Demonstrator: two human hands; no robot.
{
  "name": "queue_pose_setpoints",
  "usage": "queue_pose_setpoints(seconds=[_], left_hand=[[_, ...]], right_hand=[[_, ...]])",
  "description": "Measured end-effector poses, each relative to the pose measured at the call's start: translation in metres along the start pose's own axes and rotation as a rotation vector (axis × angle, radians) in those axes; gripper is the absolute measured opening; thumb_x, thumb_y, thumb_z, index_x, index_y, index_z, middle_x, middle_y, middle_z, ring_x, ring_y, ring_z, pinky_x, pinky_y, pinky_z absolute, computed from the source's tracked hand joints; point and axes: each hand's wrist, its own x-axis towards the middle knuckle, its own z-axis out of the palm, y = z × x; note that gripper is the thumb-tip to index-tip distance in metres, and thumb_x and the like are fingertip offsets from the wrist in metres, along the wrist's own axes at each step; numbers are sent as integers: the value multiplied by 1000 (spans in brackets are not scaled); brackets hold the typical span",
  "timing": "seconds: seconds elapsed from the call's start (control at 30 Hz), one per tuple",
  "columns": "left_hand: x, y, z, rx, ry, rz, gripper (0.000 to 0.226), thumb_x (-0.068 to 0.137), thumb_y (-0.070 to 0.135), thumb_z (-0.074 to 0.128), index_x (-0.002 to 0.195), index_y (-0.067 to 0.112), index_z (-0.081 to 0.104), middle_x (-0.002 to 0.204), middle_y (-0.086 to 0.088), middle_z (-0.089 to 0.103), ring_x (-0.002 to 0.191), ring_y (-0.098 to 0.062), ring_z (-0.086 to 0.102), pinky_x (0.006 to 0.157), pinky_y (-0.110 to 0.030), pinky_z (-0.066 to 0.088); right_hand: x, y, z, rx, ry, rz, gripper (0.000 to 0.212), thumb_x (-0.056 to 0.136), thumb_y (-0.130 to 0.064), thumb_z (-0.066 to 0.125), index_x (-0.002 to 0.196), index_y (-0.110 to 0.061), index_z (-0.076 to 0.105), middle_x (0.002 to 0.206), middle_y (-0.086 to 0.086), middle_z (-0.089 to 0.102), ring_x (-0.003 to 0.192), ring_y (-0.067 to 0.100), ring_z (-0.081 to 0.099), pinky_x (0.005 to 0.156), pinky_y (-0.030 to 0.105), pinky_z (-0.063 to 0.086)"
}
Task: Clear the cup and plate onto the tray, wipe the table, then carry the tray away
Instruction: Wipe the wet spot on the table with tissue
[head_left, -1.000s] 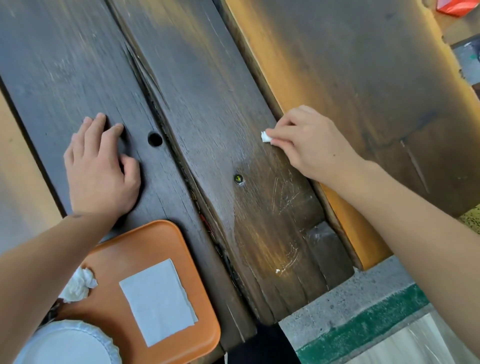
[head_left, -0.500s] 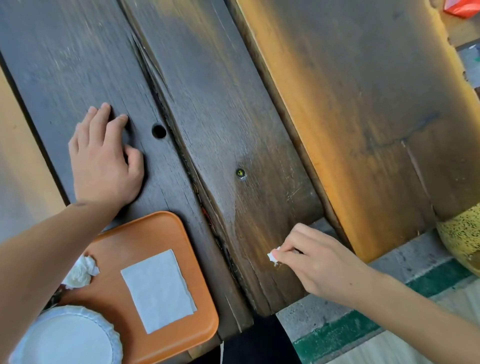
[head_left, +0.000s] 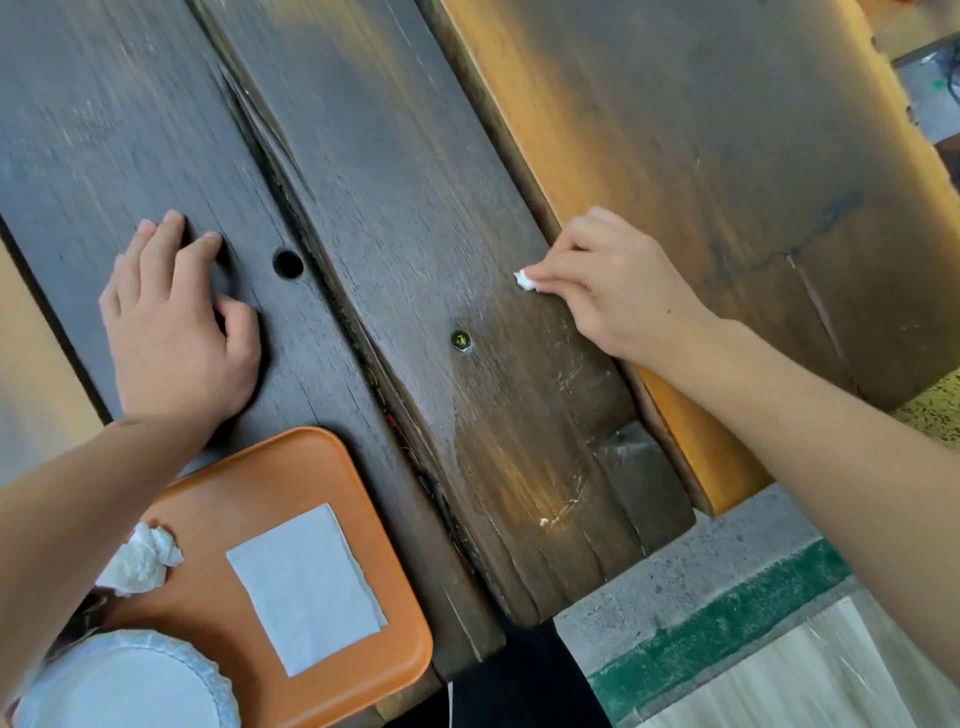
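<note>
So the right hand (head_left: 618, 291) has a tight pinch grip on a little wad of white tissue (head_left: 524, 280), only a bit of it poking out past the fingertips, and it's pressed right against the dark wooden tabletop (head_left: 415, 156) near the seam with the lighter orange-brown plank. The left hand (head_left: 176, 322) is just resting flat on the wood, fingers loosely spread, holding nothing, right beside a round hole (head_left: 288, 263) in the plank. The orange tray (head_left: 270, 478) sits at the near edge of the tabletop, just below the left wrist. On it there's a flat white napkin (head_left: 306, 587), a crumpled tissue (head_left: 140, 561) at its left side, and the white scalloped plate (head_left: 124, 680) at the near left corner, partly cut off by the frame. Can't spot the cup. There's a small screw head (head_left: 461, 341) sunk in the middle plank and some pale scratches nearer the end. Past the table's end you get grey concrete floor (head_left: 665, 587) with a green stripe (head_left: 727, 639).
</note>
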Motion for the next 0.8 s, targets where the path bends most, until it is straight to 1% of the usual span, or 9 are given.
queue_pose_setpoints(seconds=[0.13,0.23,0.33,0.4,0.5,0.6,0.63,0.7,0.8], left_hand=[[0,2,-2,-1,-10,-14,50,89,17,46,139,13,49,158,-14,41,150,-36,31,119,-49,24],[1,4,-2,0,-15,-17,51,89,18,45,139,13,48,158,-15,41,150,-36,31,120,-49,23],[1,4,-3,0,-19,-4,50,89,18,46,139,13,48,158,-15,41,150,-37,31,119,-48,24],[1,4,-4,0,-14,-1,50,89,18,47,138,12,49,158,-16,42,150,-37,32,118,-48,25],[-1,6,-4,-3,-9,-5,49,89,17,48,138,11,50,157,-16,42,149,-38,32,118,-49,26],[0,4,-4,5,-6,1,50,89,17,47,138,11,50,157,-16,43,149,-37,32,119,-48,25],[0,4,-3,4,-5,4,51,89,18,47,139,11,50,157,-16,43,149,-36,33,119,-47,25],[1,3,-3,-2,-4,1,51,89,18,47,139,11,50,157,-15,43,149,-36,33,118,-47,25],[0,2,-2,-9,-4,5,51,89,17,47,139,9,50,157,-19,43,149,-39,33,121,-49,23]], right_hand=[[-50,-15,8,-5,-10,6,10,88,4,68,91,0,77,78,11,60,75,23,52,62,33,46],[-111,-48,23,50,-56,36,23,81,15,63,93,0,75,80,7,61,77,19,50,64,28,44],[-157,-81,38,109,-75,47,28,82,17,59,95,-1,76,80,6,64,74,20,53,63,29,46],[-166,-87,41,111,-76,63,29,82,16,59,95,-2,78,80,7,66,72,22,55,62,30,48],[-154,-78,30,157,-31,117,24,86,13,60,97,-1,78,82,7,67,75,21,57,65,29,49],[-117,-51,10,158,96,233,15,86,4,68,98,-1,77,83,9,68,77,21,59,72,23,47],[-101,-41,5,133,139,264,14,87,-3,68,98,-1,77,83,10,68,78,22,59,72,23,47],[-73,-25,0,62,202,293,18,92,-13,64,99,-1,77,83,12,68,80,23,58,71,30,49],[-53,-15,6,7,204,318,17,94,-13,65,101,-4,78,85,11,67,83,24,58,71,34,51]])
